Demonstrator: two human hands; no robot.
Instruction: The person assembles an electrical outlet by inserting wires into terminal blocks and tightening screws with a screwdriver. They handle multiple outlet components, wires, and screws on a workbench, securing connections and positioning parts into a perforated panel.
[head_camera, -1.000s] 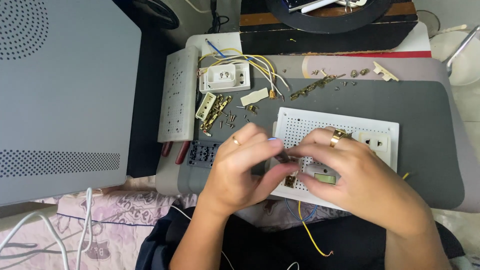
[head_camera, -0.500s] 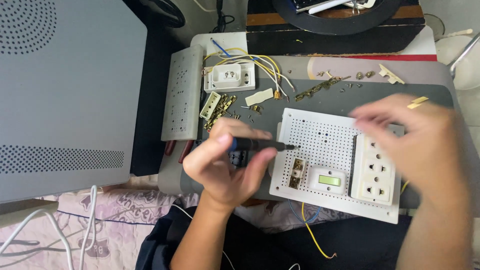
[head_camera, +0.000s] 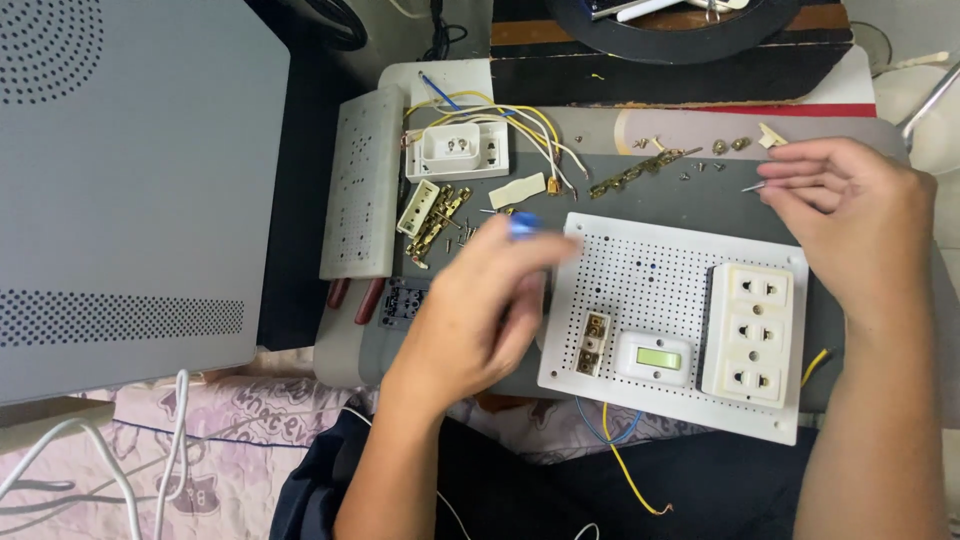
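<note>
the left hand (head_camera: 470, 320) gripped a blue-tipped screwdriver (head_camera: 522, 226), blurred. the right hand (head_camera: 850, 215) pinched a small screw (head_camera: 752, 187). seating it squarely on the perforated board (head_camera: 650, 290) seemed wise.

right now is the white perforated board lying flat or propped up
Lying flat. The white perforated board rests face up on the grey mat, its triple socket block and switch facing the camera.
</note>
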